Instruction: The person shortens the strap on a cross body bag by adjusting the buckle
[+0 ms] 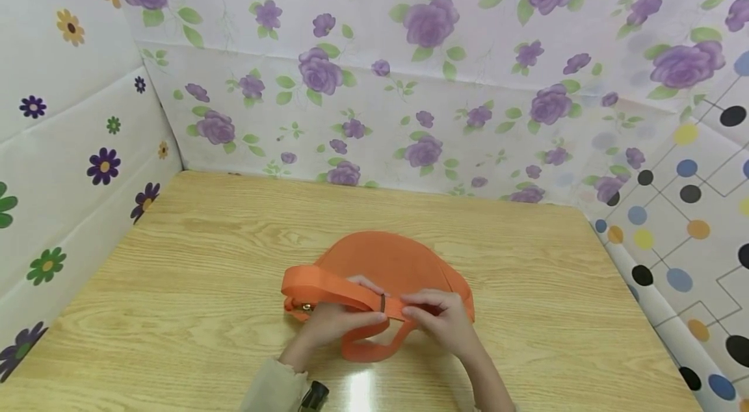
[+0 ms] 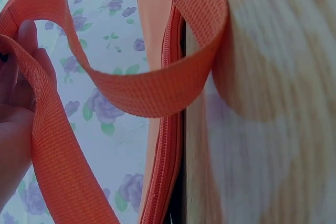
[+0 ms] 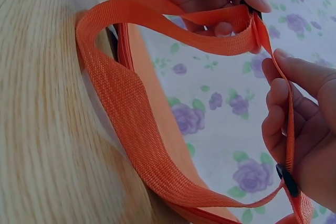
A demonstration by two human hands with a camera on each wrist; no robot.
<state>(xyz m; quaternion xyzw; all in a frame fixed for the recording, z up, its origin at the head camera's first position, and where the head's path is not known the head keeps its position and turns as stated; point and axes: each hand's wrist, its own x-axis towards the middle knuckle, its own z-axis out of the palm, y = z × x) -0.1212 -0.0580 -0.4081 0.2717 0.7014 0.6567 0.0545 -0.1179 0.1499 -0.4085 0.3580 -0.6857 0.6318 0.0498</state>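
An orange waist bag (image 1: 380,256) lies on the table, its webbing strap (image 1: 328,285) raised in loops in front of it. My left hand (image 1: 339,321) holds the strap at a dark slider buckle (image 1: 383,303), thumb against the buckle's edge. Just right of that buckle, my right hand (image 1: 441,318) pinches the strap between thumb and fingers. The right wrist view also shows a second black buckle (image 3: 287,179) lower on the strap, below the right hand. Along the bag's side runs an orange zipper (image 2: 170,77), seen in the left wrist view.
The wood-grain table (image 1: 222,236) extends around the bag. A purple-flowered sheet (image 1: 374,80) hangs behind it, with a flower-patterned sheet (image 1: 70,113) on the left and a dotted sheet (image 1: 690,217) on the right. A dark band (image 1: 314,396) sits at the left sleeve.
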